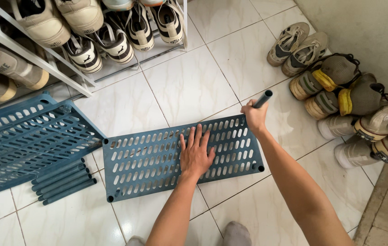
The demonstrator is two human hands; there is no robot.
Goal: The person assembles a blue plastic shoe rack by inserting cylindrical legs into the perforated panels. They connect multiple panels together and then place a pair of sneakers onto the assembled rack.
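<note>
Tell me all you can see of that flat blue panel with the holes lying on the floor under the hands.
The blue shelf panel looks like moulded plastic: a rectangle pierced by rows of oval slots, with round sockets at its corners. It lies flat and slightly askew on the white floor tiles. The left hand presses palm-down on its middle. The right hand holds a blue tube upright at the far right corner, seemingly in that socket.

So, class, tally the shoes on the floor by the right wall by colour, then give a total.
Tan shoes: 2
Brown shoes with yellow tongues: 2
Cream shoes: 2
Total: 6
</note>
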